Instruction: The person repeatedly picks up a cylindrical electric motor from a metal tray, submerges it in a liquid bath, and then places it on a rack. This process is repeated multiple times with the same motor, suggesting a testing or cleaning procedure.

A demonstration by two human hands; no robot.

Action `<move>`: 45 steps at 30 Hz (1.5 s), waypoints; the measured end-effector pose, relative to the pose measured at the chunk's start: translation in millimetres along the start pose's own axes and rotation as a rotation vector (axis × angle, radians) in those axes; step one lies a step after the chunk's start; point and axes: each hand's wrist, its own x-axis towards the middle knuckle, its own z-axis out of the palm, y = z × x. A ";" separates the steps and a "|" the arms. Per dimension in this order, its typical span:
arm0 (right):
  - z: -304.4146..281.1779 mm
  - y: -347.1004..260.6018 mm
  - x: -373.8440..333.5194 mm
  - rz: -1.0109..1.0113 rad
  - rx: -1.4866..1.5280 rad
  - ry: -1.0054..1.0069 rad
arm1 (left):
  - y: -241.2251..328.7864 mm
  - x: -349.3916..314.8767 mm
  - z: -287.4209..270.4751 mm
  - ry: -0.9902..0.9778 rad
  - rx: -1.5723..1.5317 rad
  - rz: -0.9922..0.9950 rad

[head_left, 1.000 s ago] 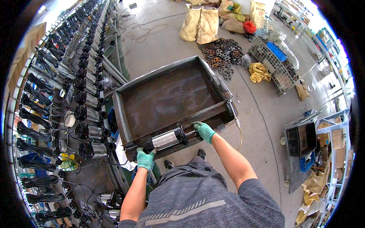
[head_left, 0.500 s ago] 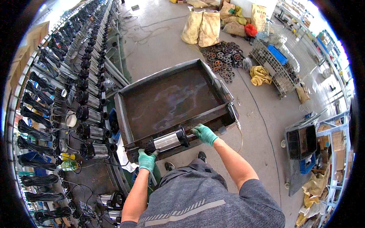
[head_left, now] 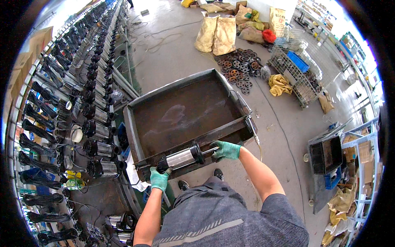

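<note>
A pump (head_left: 181,158) with a shiny steel barrel and black ends lies across the near side of a large metal tank (head_left: 187,142). My left hand (head_left: 159,179), in a green glove, has its fingers closed on the black left end, thumb on top. From the right end a thin metal shaft (head_left: 210,150) sticks out. My right hand (head_left: 226,150), also in a green glove, is closed around the outer tip of that shaft. The fingertips of my right hand are partly hidden behind the hand.
Dark liquid (head_left: 181,111) with pale streaks covers the tank's bottom. At the left runs a long rack of similar pumps (head_left: 96,129) and coiled black cables (head_left: 39,160). A hose (head_left: 258,142) hangs at the tank's right. Beyond lie a heap of wheel-shaped parts (head_left: 240,68), sacks (head_left: 224,35) and a wire cage (head_left: 294,72).
My right hand has turned and moved slightly right along the shaft, and more of the shaft shows. My left hand stays at the black end. The streaks on the liquid have shifted.
</note>
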 end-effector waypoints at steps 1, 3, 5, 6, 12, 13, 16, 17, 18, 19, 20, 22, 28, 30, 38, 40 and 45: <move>3.1 0.4 0.6 0.012 0.011 0.005 | 3.5 -2.4 -2.6 -0.005 -0.023 0.002; 4.0 3.2 4.8 0.069 -0.066 0.105 | -6.3 0.4 0.0 0.006 -0.020 0.016; 8.3 -5.6 8.9 0.198 -0.176 0.215 | -16.3 5.4 2.3 0.029 0.010 0.041; 11.4 -4.9 13.0 0.172 -0.328 0.278 | -21.7 7.0 3.0 0.036 0.011 0.035; 12.5 11.0 25.8 -0.179 -0.939 0.490 | -28.7 14.1 6.2 -0.008 -0.027 0.019; 10.3 15.7 21.3 -0.421 -1.166 0.512 | -36.7 15.9 8.2 0.002 -0.026 0.025; 14.4 -13.8 -12.0 -0.504 -1.386 0.249 | -41.8 13.7 9.2 0.029 -0.061 0.044; 12.0 -14.4 -18.0 -0.560 -1.452 0.209 | -39.9 12.8 10.3 0.031 -0.080 0.056; 5.4 -5.7 -13.3 -0.627 -1.486 0.242 | -40.6 12.8 10.7 0.023 -0.082 0.050; 2.0 1.9 -10.1 -0.595 -1.402 0.277 | -42.0 14.7 11.3 0.015 -0.084 0.048; 0.7 8.9 -6.2 -0.565 -1.317 0.307 | -42.1 15.4 10.9 0.009 -0.085 0.044; 0.6 19.9 5.5 -0.477 -1.118 0.407 | -41.4 15.3 9.7 0.013 -0.048 0.042; 18.6 26.0 47.7 0.085 -0.209 0.514 | -8.9 3.6 1.9 0.024 0.031 0.042; 11.1 36.0 52.3 0.108 -0.229 0.564 | -10.6 7.0 1.9 0.021 0.023 0.058; 9.1 21.1 -2.3 -0.540 -1.172 0.315 | -21.9 7.8 3.1 0.029 -0.017 0.041; 2.3 25.7 2.4 -0.549 -1.107 0.298 | -28.2 9.1 5.8 0.029 -0.032 0.045; 21.5 7.8 8.1 -0.049 -0.356 0.320 | -36.7 15.9 9.6 0.012 -0.103 0.056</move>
